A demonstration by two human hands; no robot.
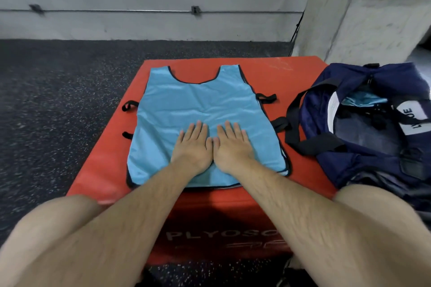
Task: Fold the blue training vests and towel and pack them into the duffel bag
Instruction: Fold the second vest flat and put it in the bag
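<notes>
A light blue training vest point(198, 100) with black trim lies spread flat on a red padded box point(279, 72), neck opening away from me. My left hand point(192, 147) and my right hand point(233, 145) press flat on the vest's lower middle, side by side, thumbs touching, fingers straight. To the right stands an open navy duffel bag point(363, 147). Folded light blue fabric point(363, 101) shows inside its opening.
Black side straps point(267, 98) of the vest stick out on both sides. The bag's black carry handle point(296, 128) lies over the box's right edge. Dark speckled floor point(58, 100) surrounds the box; a grey wall and a concrete pillar point(373, 7) stand behind. My knees frame the bottom.
</notes>
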